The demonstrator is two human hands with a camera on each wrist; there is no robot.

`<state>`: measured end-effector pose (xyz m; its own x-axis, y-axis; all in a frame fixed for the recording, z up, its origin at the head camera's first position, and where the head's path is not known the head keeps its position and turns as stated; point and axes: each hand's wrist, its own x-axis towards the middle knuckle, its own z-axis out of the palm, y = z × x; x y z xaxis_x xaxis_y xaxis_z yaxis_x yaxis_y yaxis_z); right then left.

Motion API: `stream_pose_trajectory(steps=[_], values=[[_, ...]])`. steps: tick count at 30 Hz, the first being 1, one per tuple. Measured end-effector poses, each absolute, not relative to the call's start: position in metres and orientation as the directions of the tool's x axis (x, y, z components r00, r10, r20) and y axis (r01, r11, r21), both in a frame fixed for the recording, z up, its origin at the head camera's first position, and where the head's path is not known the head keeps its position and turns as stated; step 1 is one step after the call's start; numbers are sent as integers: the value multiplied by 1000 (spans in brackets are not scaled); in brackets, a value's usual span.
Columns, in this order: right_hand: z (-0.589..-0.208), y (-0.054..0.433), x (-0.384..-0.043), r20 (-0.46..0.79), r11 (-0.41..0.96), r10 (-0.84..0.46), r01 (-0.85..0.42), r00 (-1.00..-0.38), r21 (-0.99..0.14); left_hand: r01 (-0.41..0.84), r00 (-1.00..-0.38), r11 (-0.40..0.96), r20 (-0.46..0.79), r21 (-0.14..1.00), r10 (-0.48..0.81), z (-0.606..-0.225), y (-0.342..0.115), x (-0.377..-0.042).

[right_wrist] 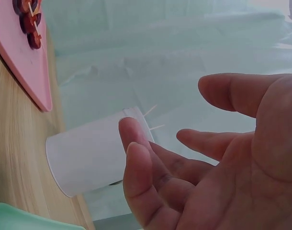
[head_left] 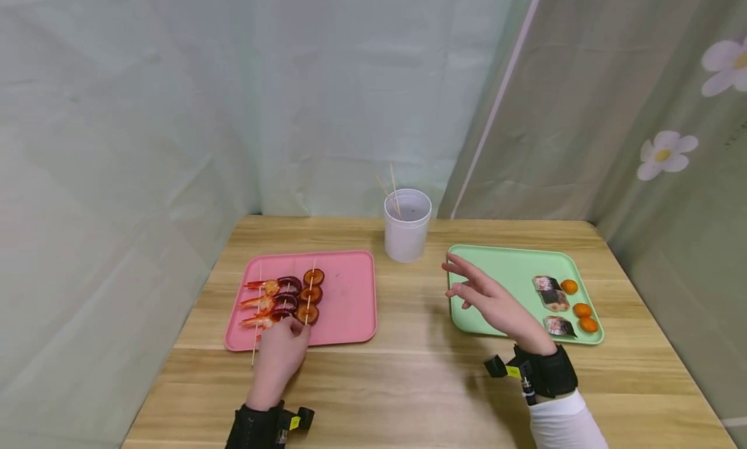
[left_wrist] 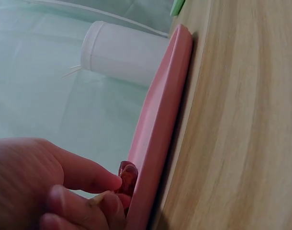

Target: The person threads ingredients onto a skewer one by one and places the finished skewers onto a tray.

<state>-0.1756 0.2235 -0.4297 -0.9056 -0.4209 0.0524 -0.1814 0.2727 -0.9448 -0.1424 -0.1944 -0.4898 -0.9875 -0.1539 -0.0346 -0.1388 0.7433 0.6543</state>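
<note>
A skewer of three round, brown-rimmed slices lies on the pink tray, on its left half. My left hand pinches the near end of that skewer between thumb and fingers; in the left wrist view, a slice shows just beyond the fingertips, against the tray's rim. Left of it lie skewered shrimps and dark curled pieces, partly covered by the hand. My right hand hovers near the left edge of the green tray, fingers spread and holding nothing, as the right wrist view also shows.
Behind the trays stands a white cup with thin sticks leaning in it. Silvery fish pieces and orange balls lie on the right part of the green tray. Curtains hang behind the table.
</note>
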Motion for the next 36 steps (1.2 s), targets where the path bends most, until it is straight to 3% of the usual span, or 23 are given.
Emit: stream_pose_trajectory(steps=[8, 22, 31, 36], values=[[-430, 227, -177, 26, 307, -415, -167, -909, -937, -174, -983, 702, -82, 690, -163, -492, -193, -141], [-431, 233, -178, -10, 335, -383, -129, -924, -933, -197, -980, 757, -115, 623, -161, -491, -194, -143], [-434, 239, -183, -1, 339, -387, -141, -922, -930, -179, -983, 774, -84, 608, -162, -481, -196, -140], [-425, 241, -205, 5, 357, -384, -154, -923, -922, -116, -990, 769, -15, 629, -138, -463, -191, -146]])
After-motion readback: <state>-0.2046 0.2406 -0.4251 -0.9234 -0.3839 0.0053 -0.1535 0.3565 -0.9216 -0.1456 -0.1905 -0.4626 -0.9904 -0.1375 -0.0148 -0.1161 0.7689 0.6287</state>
